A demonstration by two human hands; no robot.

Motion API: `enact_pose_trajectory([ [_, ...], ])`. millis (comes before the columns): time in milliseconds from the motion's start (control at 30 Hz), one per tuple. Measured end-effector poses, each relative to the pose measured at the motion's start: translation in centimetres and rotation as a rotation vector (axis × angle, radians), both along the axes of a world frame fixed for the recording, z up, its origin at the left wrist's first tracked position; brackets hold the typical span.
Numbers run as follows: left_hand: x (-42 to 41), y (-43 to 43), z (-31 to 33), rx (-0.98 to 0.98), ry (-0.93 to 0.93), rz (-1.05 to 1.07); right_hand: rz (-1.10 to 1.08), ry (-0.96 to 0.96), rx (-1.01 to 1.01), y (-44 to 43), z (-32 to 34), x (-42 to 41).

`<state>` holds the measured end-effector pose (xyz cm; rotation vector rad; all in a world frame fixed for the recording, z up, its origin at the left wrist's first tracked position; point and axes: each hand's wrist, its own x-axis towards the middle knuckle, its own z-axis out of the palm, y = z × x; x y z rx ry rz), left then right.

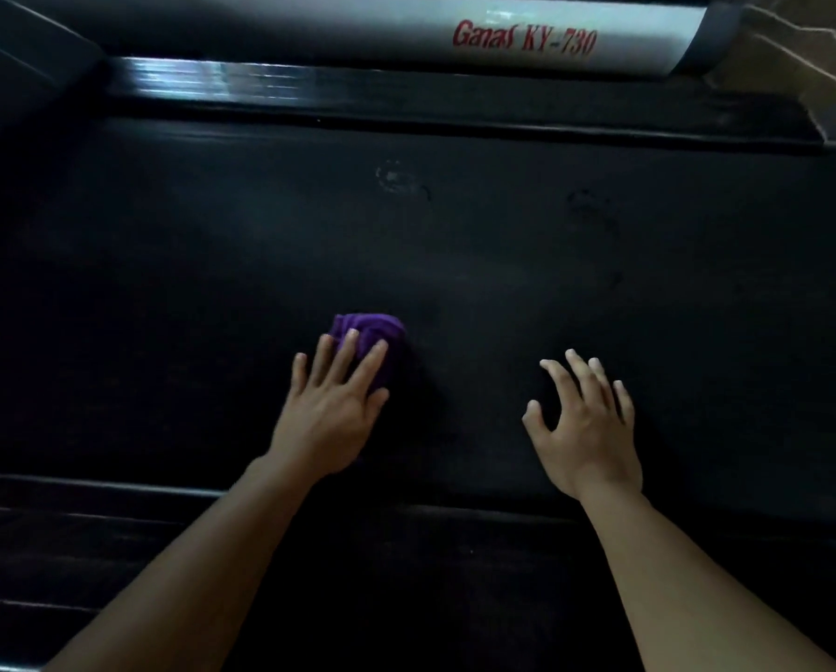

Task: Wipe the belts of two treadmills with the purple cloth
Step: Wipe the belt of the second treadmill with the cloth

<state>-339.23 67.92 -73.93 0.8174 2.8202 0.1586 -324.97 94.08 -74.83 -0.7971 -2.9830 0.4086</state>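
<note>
The left hand [331,409] pressed the purple cloth [369,329] on the belt [503,264], fingers [373,361] spread, wiping. The right hand [585,429], beside the cloth, was spread and empty. Next, probably push farther.

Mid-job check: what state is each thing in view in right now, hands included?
purple cloth: bunched up, lying on the belt under the left hand's fingers.
left hand: fingers straight, pressing the cloth down.
right hand: empty, fingers spread over the belt; contact unclear.
belt: dark, with faint ring marks near its far edge.
white cover: beyond the belt, with red lettering.
</note>
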Motion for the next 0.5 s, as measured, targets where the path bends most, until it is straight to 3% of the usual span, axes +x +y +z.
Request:
enact_pose_trajectory([
  [233,-4.0,4.4,0.1,0.102,-0.045,0.140,0.014,-0.001,0.000,0.1,0.0,0.0],
  [367,-3.1,8.9,0.1,0.094,-0.026,0.093,0.033,0.017,-0.036,0.4,-0.1,0.1],
  [500,0.7,12.5,0.1,0.060,-0.006,-0.035,0.006,0.139,-0.194,1.6,0.3,0.5],
])
